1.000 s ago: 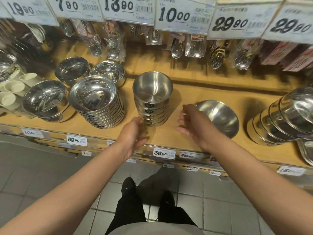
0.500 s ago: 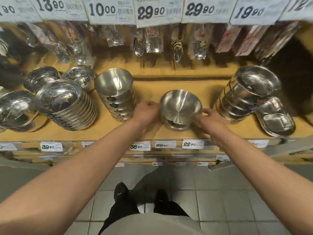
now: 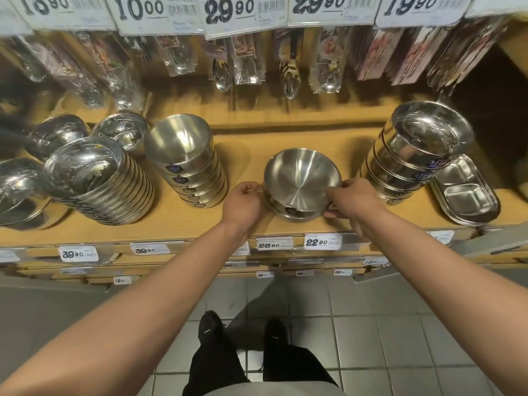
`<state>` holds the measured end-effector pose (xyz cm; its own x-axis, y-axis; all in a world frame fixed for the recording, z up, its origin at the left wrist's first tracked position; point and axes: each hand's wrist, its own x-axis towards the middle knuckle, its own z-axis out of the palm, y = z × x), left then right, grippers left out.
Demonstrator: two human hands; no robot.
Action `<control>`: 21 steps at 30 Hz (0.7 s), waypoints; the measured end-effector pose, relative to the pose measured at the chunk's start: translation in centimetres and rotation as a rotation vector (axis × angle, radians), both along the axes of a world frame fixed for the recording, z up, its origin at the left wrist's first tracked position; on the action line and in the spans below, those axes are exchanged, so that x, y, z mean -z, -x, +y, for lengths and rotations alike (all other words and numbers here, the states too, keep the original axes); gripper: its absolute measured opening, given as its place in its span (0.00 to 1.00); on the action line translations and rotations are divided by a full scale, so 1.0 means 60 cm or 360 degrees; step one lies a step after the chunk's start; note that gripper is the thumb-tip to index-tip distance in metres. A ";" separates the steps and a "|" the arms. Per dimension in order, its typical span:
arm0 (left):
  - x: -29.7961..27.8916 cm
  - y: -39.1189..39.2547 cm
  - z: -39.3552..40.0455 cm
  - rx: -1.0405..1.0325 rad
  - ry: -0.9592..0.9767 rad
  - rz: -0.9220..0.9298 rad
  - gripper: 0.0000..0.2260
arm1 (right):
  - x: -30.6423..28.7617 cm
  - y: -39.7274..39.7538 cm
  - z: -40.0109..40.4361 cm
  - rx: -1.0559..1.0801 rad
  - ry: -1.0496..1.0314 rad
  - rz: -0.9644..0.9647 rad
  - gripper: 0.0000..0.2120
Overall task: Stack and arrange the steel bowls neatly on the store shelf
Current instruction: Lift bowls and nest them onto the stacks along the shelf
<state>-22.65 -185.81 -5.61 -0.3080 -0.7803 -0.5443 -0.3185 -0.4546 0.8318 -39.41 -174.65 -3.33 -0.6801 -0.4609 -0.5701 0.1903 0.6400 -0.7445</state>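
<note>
Packaged spoons (image 3: 288, 81) are hanging at the far side under white price cards (image 3: 245, 15), a divided steel tray (image 3: 465, 192) is lying far right, grey floor tiles (image 3: 371, 352) showing near.

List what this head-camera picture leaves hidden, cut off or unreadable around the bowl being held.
- Low bowl stack: count unclear; top bowl and both hands cover it.
- Left hand fingertips: hidden behind the bowl's side.
- Right hand: palm side unseen.
- Far-left bowls: cut by the frame edge, blurred.
- Sticker: too small to read.
</note>
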 end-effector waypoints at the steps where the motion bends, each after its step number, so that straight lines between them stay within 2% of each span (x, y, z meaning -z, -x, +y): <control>1: 0.002 0.000 -0.005 0.0048 0.0015 -0.0035 0.09 | -0.004 -0.002 0.003 0.0020 0.0026 -0.0026 0.02; 3: 0.000 0.003 -0.015 0.0131 0.0049 -0.0088 0.15 | -0.012 -0.004 0.008 0.0087 0.0079 -0.0067 0.03; 7: 0.001 0.016 -0.021 0.0308 0.0020 -0.0090 0.18 | -0.031 -0.008 0.010 0.0223 0.0262 -0.0204 0.03; 11: 0.023 0.017 -0.018 0.0254 -0.0119 -0.0046 0.24 | -0.049 -0.007 0.004 0.0247 0.0339 -0.0255 0.04; 13: 0.028 0.013 -0.010 0.0205 -0.0209 0.0026 0.21 | -0.053 -0.006 -0.001 0.0254 0.0342 -0.0242 0.04; 16: 0.035 0.009 0.007 0.0137 -0.0296 -0.0016 0.19 | -0.049 -0.004 -0.005 0.0274 0.0327 -0.0215 0.06; 21: 0.035 -0.002 0.028 0.0279 -0.0422 -0.0188 0.10 | -0.035 0.002 0.000 0.0304 0.0306 -0.0242 0.07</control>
